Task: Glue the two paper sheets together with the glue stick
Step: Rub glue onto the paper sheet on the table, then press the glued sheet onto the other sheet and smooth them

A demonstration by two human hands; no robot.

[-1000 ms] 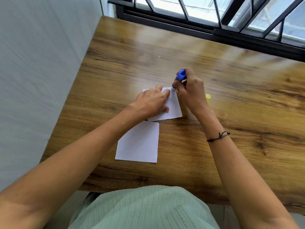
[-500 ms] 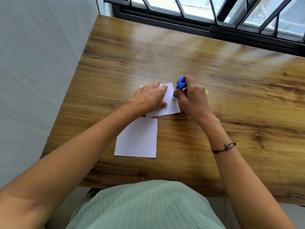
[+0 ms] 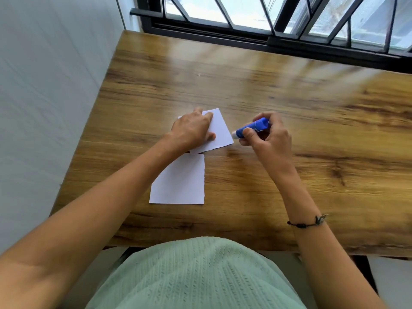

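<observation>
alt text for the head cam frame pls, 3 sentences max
A left hand presses a white paper sheet flat on a wooden table, while the right hand holds an uncapped blue glue stick beside its right edge. A second sheet lies nearer.

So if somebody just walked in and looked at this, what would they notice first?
Probably the bright blue glue stick, held in the right hand just off the right edge of the far paper sheet, its pale tip pointing at the paper. Next, the left hand pressing that sheet flat on the wooden table. A second white sheet lies closer to the person.
</observation>
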